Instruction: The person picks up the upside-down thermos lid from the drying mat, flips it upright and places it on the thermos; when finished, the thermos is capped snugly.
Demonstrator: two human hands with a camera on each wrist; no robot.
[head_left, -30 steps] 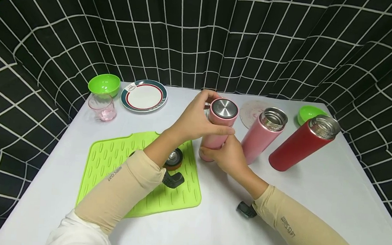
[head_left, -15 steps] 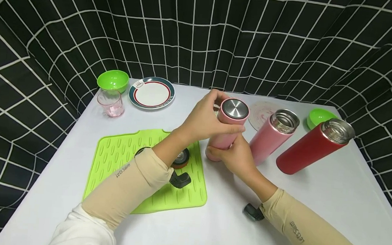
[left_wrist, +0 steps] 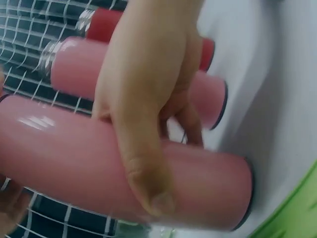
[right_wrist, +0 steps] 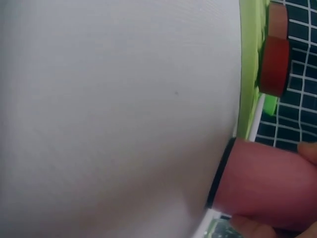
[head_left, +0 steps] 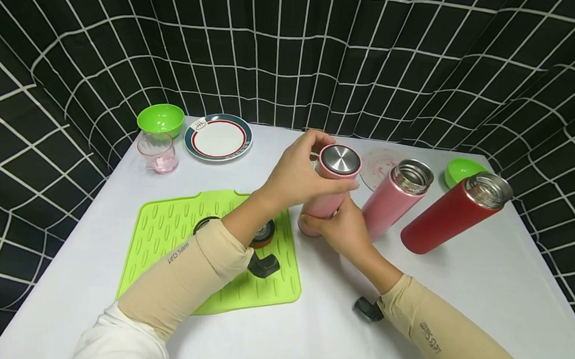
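A pink flask [head_left: 321, 203] with a steel-topped lid [head_left: 340, 159] stands tilted on the white table [head_left: 458, 300], just right of the green mat [head_left: 165, 232]. My left hand [head_left: 297, 174] curls round the lid from the left, thumb across the front. Lower down, my right hand [head_left: 341, 229] grips the flask's body. The left wrist view shows the flask [left_wrist: 74, 163] with the right hand [left_wrist: 143, 99] wrapped round it. In the right wrist view the flask's base [right_wrist: 267, 183] rests on the table.
An open pink flask [head_left: 395, 197] and an open red flask [head_left: 450, 214] stand to the right. A red-rimmed lid [head_left: 264, 234] lies on the mat. At the back are a green bowl [head_left: 160, 119], pink glass [head_left: 157, 152], plate [head_left: 218, 137], coaster [head_left: 379, 163] and another green bowl [head_left: 461, 169].
Both hands keep their hold on the pink flask, which stays in the same spot. Only the head view has shifted a little.
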